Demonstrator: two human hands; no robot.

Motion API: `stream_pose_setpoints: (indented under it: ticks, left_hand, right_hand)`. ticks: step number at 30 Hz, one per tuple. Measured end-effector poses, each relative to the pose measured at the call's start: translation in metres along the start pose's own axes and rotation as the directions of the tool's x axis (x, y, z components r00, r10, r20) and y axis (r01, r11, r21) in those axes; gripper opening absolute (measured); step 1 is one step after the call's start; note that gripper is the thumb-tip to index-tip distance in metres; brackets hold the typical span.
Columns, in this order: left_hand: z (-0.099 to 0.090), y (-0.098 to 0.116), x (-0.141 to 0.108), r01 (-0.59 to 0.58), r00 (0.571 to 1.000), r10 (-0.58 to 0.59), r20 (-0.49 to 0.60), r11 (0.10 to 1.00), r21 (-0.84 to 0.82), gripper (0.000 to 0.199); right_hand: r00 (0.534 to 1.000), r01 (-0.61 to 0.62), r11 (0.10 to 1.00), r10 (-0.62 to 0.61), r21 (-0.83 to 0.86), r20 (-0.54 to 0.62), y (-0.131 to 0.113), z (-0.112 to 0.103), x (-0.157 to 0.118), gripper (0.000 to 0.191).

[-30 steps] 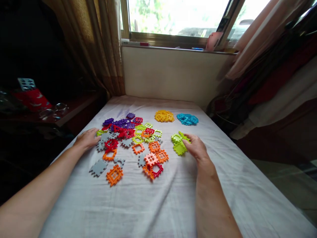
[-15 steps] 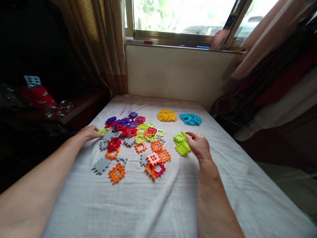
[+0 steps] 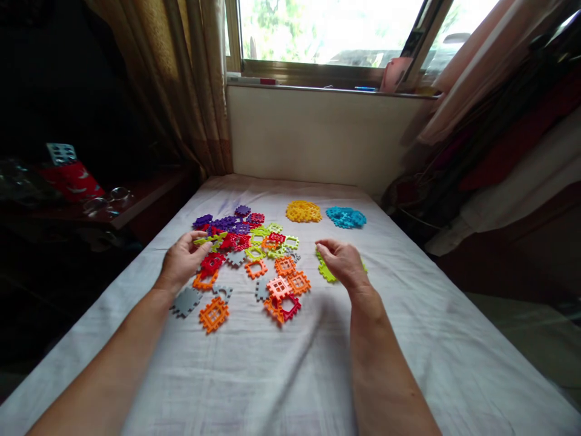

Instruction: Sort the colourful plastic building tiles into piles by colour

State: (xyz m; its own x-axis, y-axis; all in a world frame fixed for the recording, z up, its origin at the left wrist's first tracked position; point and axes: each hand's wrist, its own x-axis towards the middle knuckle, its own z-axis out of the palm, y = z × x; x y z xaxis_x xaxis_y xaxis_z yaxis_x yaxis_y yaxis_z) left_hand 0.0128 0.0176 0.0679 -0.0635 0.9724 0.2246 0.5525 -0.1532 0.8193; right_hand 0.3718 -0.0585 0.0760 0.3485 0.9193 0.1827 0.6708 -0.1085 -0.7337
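My left hand [image 3: 184,261] pinches a lime green piece [image 3: 211,240] above the left part of a mixed heap of notched plastic pieces. Purple pieces [image 3: 227,224], red ones [image 3: 238,241], grey ones [image 3: 186,301] and orange ones [image 3: 214,314] lie in that heap. On the right, my right hand [image 3: 341,260] hovers over a small group of lime green pieces [image 3: 325,270] and partly covers it; its thumb and forefinger are close together, and whether anything is between them is unclear.
A yellow pile [image 3: 304,211] and a blue pile [image 3: 345,217] lie towards the back of the sheeted surface [image 3: 290,387]. Glasses [image 3: 109,200] and a red container [image 3: 72,180] stand on a dark table at the left. Clothes hang at the right.
My left hand has moved right with the lime green piece, lifting it over the heap. My right hand has shifted slightly left, now over the green group.
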Motion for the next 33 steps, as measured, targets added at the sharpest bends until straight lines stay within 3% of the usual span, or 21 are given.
stream_pose_setpoints:
  ticks: [2, 4, 7, 10, 11, 13, 16, 19, 22, 27, 30, 33]
  left_hand:
    - [0.027, 0.02, -0.025, -0.018, 0.992, 0.045, 0.118, 0.976, -0.219, 0.057]
    - [0.052, 0.037, -0.046, -0.029, 0.969, 0.104, 0.225, 0.949, -0.314, 0.05]
    - [0.079, 0.049, -0.064, -0.063, 0.938, 0.163, 0.307, 0.948, -0.311, 0.044]
    - [0.089, 0.05, -0.07, -0.177, 0.921, 0.236, 0.31, 0.962, -0.208, 0.04]
    - [0.09, 0.048, -0.071, -0.228, 0.914, 0.267, 0.306, 0.961, -0.157, 0.042]
    - [0.09, 0.046, -0.075, -0.358, 0.884, 0.35, 0.308, 0.933, -0.032, 0.052]
    - [0.091, 0.045, -0.089, -0.584, 0.765, 0.487, 0.421, 0.801, 0.134, 0.071]
    - [0.095, 0.049, -0.106, -0.728, 0.611, 0.508, 0.607, 0.662, 0.178, 0.076]
    - [0.1, 0.054, -0.114, -0.772, 0.539, 0.483, 0.69, 0.611, 0.176, 0.068]
    - [0.096, 0.052, -0.106, -0.776, 0.579, 0.498, 0.646, 0.579, 0.25, 0.048]
    - [0.084, 0.04, -0.095, -0.771, 0.613, 0.504, 0.608, 0.55, 0.322, 0.041]
    - [0.069, 0.023, -0.085, -0.751, 0.65, 0.501, 0.571, 0.539, 0.382, 0.037]
  right_hand:
    - [0.99, 0.031, 0.99, -0.049, 0.139, 0.136, -0.012, 0.012, -0.005, 0.03]
    - [0.951, 0.007, 0.943, -0.11, 0.334, 0.29, -0.024, 0.023, -0.011, 0.039]
    - [0.868, -0.078, 0.861, -0.19, 0.502, 0.46, -0.036, 0.036, -0.017, 0.037]
    - [0.822, -0.066, 0.872, -0.228, 0.484, 0.522, -0.04, 0.04, -0.017, 0.018]
    - [0.827, -0.045, 0.884, -0.229, 0.465, 0.513, -0.038, 0.039, -0.015, 0.016]
    - [0.883, -0.015, 0.906, -0.186, 0.422, 0.431, -0.028, 0.032, -0.009, 0.016]
    - [0.986, -0.053, 0.953, 0.003, 0.299, 0.166, 0.003, 0.013, 0.003, 0.022]
    - [0.974, -0.198, 0.974, 0.208, 0.113, -0.086, 0.039, -0.01, 0.011, 0.026]
    - [0.935, -0.327, 0.943, 0.313, -0.066, -0.166, 0.063, -0.025, 0.011, 0.027]
    - [0.926, -0.371, 0.878, 0.327, -0.303, -0.186, 0.056, -0.026, 0.007, 0.027]
    - [0.954, -0.27, 0.893, 0.199, -0.36, -0.222, 0.038, -0.019, 0.006, 0.029]
    - [0.98, -0.134, 0.916, 0.066, -0.379, -0.187, 0.017, -0.006, 0.005, 0.027]
